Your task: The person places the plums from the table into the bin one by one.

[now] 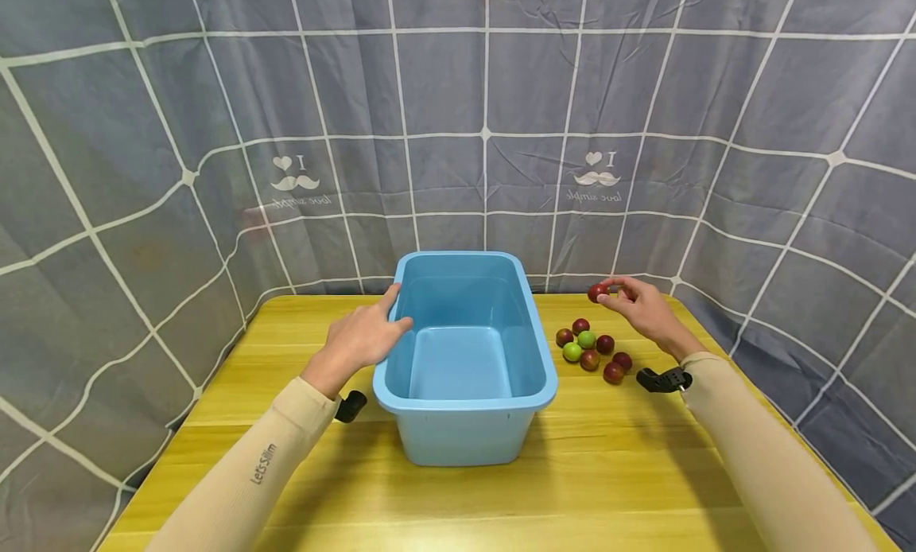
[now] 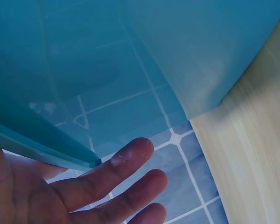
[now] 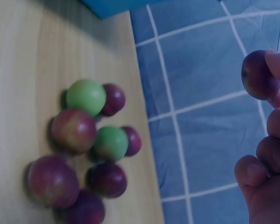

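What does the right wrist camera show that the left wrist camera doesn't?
Only the right wrist view shows the right hand pinching a small dark red round fruit at its fingertips, above a cluster of small red and green round fruits lying on the table.

Only the left wrist view shows the left hand, fingers straight, with its grip area resting under the rim of the light blue plastic tub.

Both share the yellow wooden table, the blue checked backdrop cloth and some of the tub.
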{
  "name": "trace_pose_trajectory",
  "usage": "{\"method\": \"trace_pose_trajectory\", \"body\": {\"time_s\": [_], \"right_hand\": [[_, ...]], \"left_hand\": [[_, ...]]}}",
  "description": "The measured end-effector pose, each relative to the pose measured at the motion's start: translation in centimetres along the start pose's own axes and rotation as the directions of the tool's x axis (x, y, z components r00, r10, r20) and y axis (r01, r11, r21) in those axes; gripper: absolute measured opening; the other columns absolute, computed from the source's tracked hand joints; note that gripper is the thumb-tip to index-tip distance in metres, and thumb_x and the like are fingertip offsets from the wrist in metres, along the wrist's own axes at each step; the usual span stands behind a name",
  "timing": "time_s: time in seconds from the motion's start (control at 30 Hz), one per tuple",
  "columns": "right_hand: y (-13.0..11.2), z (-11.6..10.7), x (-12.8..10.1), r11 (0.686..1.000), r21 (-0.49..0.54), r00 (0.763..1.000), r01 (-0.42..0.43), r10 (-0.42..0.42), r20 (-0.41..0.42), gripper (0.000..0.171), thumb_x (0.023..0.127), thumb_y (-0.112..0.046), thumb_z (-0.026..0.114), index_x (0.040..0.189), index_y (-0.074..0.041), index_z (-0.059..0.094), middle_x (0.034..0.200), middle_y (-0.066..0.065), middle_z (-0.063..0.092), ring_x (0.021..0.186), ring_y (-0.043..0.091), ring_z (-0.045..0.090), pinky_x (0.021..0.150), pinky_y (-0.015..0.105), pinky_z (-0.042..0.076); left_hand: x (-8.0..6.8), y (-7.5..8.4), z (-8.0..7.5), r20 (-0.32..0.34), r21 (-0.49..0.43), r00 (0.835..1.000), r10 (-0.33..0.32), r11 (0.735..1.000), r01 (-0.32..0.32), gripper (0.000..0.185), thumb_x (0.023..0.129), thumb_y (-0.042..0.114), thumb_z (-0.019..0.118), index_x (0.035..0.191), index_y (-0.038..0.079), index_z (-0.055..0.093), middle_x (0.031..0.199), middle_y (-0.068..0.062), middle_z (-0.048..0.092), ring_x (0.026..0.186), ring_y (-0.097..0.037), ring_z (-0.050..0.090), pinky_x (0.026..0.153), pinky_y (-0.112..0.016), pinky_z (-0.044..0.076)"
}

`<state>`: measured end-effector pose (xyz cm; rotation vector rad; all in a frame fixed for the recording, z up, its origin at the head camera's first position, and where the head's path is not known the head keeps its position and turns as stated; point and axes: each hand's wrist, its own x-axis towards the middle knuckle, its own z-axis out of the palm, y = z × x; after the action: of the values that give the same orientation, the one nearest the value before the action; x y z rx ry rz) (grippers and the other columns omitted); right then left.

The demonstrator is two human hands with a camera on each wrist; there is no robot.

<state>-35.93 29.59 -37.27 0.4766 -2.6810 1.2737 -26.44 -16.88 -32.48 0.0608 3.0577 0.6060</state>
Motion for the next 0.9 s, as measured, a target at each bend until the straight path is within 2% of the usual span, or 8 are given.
{"method": "trace_pose_trajectory", "body": {"time_s": [0.2,0.37,0.6,0.9], "right_hand": [[-2.3,0.2,0.6,0.998,-0.042,0.999,0.038,-0.038,0.012,0.049,0.097,-0.047,0.063,0.132,-0.014,0.06,0.07,0.006,0.04,0.056,0.023,0.037,0.055,0.034,0.034],[-4.3,0.3,1.0,0.998,-0.019,0.997,0.066,-0.065,0.031,0.045,0.098,-0.043,0.064,0.132,-0.014,0.059,0.064,0.003,0.035,0.051,0.021,0.033,0.051,0.034,0.031],[-6.6,0.6,1.8,0.998,0.002,0.996,0.07,-0.07,0.06,0.042,0.096,-0.044,0.067,0.128,-0.017,0.061,0.057,-0.002,0.034,0.048,0.013,0.03,0.048,0.03,0.03],[-8.4,1.1,2.5,0.994,-0.038,0.992,0.099,-0.096,0.087,0.043,0.094,-0.049,0.066,0.127,-0.021,0.062,0.056,-0.001,0.037,0.048,0.015,0.032,0.047,0.031,0.031]], "left_hand": [[0.1,-0.1,0.1,-0.005,0.0,1.0,0.001,1.0,-0.001,0.077,0.097,0.057,0.041,0.164,0.031,0.011,0.09,-0.007,0.064,0.074,-0.025,0.06,0.056,-0.039,0.044],[0.1,-0.1,0.1,-0.011,0.004,1.0,0.002,1.0,-0.002,0.077,0.097,0.056,0.04,0.164,0.031,0.012,0.094,-0.007,0.066,0.078,-0.025,0.061,0.056,-0.039,0.044],[0.1,-0.1,0.1,-0.004,0.001,1.0,-0.007,1.0,0.007,0.077,0.097,0.056,0.04,0.164,0.031,0.011,0.088,-0.007,0.064,0.076,-0.025,0.061,0.057,-0.039,0.044],[0.1,-0.1,0.1,0.011,-0.005,1.0,-0.012,1.0,0.012,0.077,0.098,0.055,0.039,0.164,0.031,0.009,0.079,-0.007,0.06,0.069,-0.025,0.058,0.056,-0.039,0.043]]}}
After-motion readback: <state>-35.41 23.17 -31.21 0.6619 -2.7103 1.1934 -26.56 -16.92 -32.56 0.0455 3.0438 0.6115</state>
